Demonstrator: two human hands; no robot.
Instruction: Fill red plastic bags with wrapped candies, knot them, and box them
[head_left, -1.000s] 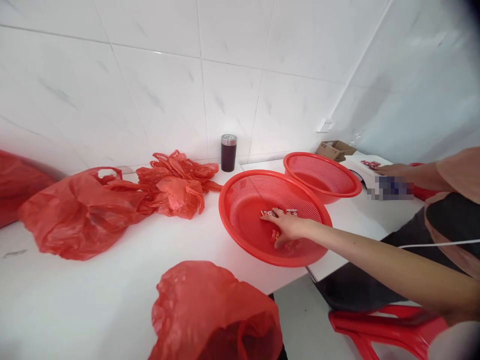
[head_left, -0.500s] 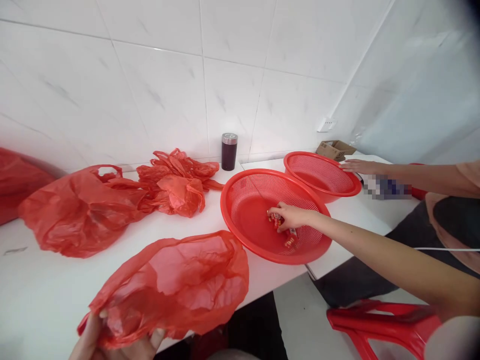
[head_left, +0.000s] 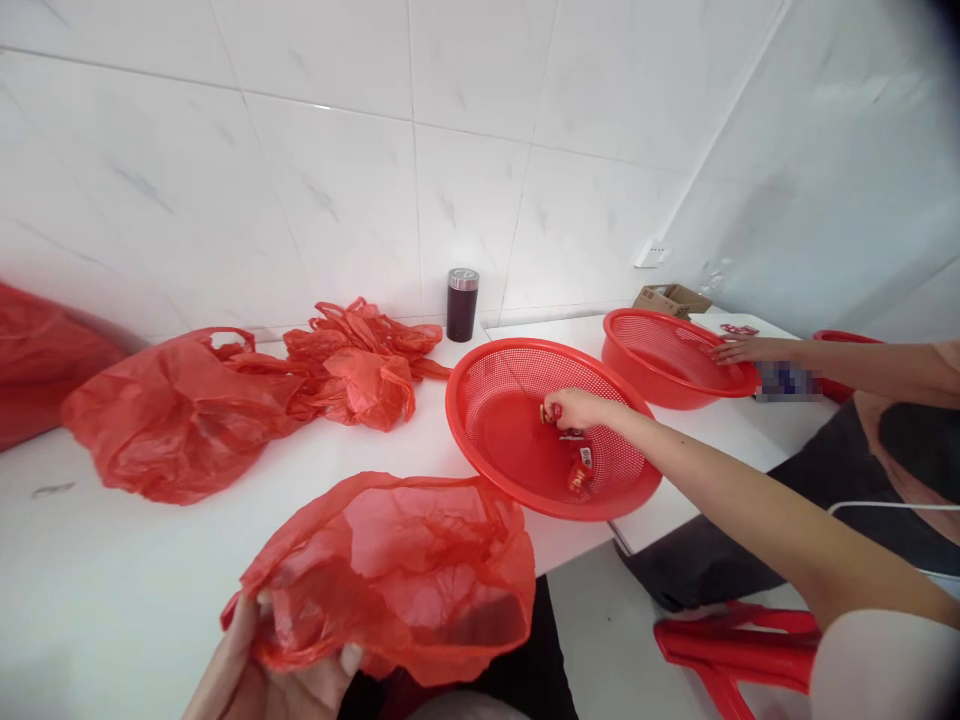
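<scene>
My left hand (head_left: 277,672) grips the near edge of a thin red plastic bag (head_left: 420,560), whose wide mouth gapes toward the basket. Inside a round red plastic basket (head_left: 501,465) with perforated walls, my right hand (head_left: 579,408) has its fingers closed on a small red wrapped packet (head_left: 553,411). Another red packet (head_left: 579,473) with light markings lies below that hand, against the basket's wall; a dark-marked piece beside it is partly covered by the hand.
Crumpled red bags (head_left: 360,365) and a fuller red bag (head_left: 187,420) lie left of the basket. A dark tumbler (head_left: 462,308) stands by the wall. At right, another person's hand (head_left: 750,349) reaches over a second red basket (head_left: 637,370). A red stool (head_left: 739,650) stands below.
My left hand and the bag have shifted right, closer to the basket. My right hand has lifted slightly, uncovering more of the packets. The second basket and the other person's hand moved right.
</scene>
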